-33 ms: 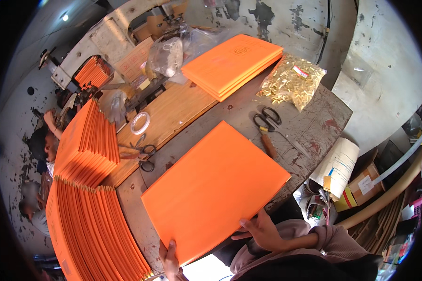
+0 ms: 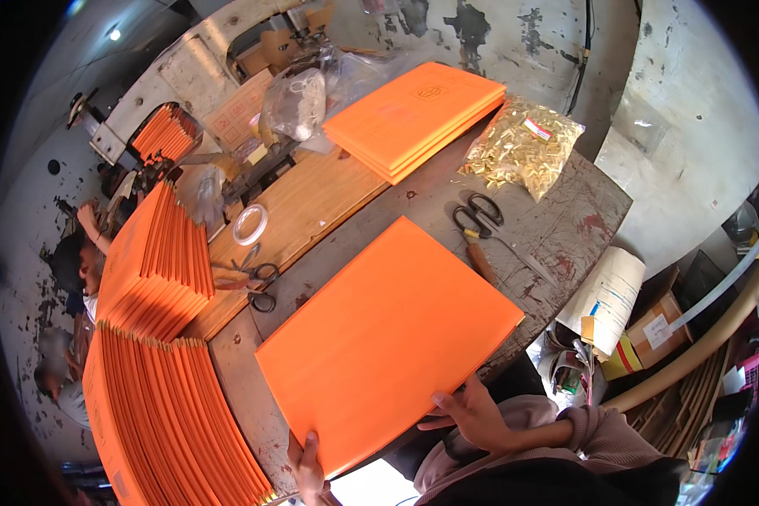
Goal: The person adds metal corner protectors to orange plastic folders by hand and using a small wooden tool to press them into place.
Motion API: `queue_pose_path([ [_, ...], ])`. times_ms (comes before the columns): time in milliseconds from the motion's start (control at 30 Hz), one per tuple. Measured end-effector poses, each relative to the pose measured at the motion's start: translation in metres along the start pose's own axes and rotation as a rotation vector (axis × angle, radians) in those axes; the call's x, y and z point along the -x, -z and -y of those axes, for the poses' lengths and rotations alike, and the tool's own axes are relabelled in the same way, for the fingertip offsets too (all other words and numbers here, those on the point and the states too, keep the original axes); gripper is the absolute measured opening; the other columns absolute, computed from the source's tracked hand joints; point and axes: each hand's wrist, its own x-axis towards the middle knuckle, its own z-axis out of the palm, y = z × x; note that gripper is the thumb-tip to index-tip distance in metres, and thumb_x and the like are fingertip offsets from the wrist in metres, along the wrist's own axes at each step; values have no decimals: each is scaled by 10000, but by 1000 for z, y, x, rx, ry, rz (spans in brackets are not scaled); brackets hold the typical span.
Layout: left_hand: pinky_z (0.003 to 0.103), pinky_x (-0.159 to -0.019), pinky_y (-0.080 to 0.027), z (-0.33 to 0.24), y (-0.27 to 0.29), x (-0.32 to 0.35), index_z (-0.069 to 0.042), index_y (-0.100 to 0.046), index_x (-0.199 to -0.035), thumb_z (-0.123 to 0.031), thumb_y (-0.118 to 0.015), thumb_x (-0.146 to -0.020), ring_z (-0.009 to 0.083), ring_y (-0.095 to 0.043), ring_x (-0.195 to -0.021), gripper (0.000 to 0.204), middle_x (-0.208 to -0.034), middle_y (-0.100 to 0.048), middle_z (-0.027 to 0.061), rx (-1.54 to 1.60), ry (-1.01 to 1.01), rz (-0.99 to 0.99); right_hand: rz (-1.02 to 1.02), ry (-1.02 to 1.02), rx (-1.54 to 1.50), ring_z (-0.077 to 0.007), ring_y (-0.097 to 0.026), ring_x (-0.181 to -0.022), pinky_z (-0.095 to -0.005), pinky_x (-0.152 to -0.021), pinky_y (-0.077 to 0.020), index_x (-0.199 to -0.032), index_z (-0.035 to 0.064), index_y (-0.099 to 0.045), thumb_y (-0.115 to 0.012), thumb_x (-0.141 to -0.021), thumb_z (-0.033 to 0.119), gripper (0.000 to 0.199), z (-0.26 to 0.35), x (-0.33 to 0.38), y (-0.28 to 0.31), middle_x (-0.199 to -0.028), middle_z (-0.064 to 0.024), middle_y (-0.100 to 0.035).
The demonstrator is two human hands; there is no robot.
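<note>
A plain orange folder (image 2: 392,337) lies at an angle across the near part of the worktable, one corner toward me. My left hand (image 2: 309,468) grips that near corner, thumb on top and the other fingers hidden beneath. Along the near right edge, my right hand (image 2: 478,419) pinches the folder, its thumb on the cover and its other fingers partly hidden below the edge. Beyond the folder's far right side are black-handled scissors (image 2: 478,215) and a wooden-handled tool (image 2: 481,263). Another pair of scissors (image 2: 263,285) rests off its left side.
Tall stacks of orange folders (image 2: 164,413) line the left. More folders (image 2: 417,118) are piled at the back, beside a clear bag of small gold metal pieces (image 2: 523,145). A tape roll (image 2: 250,224) sits on a wooden board (image 2: 312,221). People work at far left.
</note>
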Motion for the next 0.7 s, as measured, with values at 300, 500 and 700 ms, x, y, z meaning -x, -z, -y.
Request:
queue_pose_path([
  [300,260,-784,-416,-1,-6,-14,74,-452,-1183,-162,-483,-918,135,-530,-897,356,-1019,-578,113,-75,-58,8,85,-129,49,-272,-614,-935,-357,-738,-564,-1202,-20,-256,-397,-949,134,328,5,-7,16,-1106,-187,-503],
  [500,250,-744,-425,2,36,-19,88,-506,-1156,-203,-455,-938,120,-544,-869,367,-1002,-598,113,-335,-10,-46,593,-192,577,-210,-651,-840,-297,-695,-537,-1057,-8,-443,-418,-926,91,166,28,-8,29,-933,-121,-631],
  [700,289,-780,-447,14,70,-8,84,-474,-1204,-223,-460,-938,191,-536,-909,407,-1067,-537,129,-911,-349,-55,180,659,1256,-295,-602,-719,-348,-629,-495,-912,24,-551,-534,-828,62,94,96,-43,51,-780,-118,-585],
])
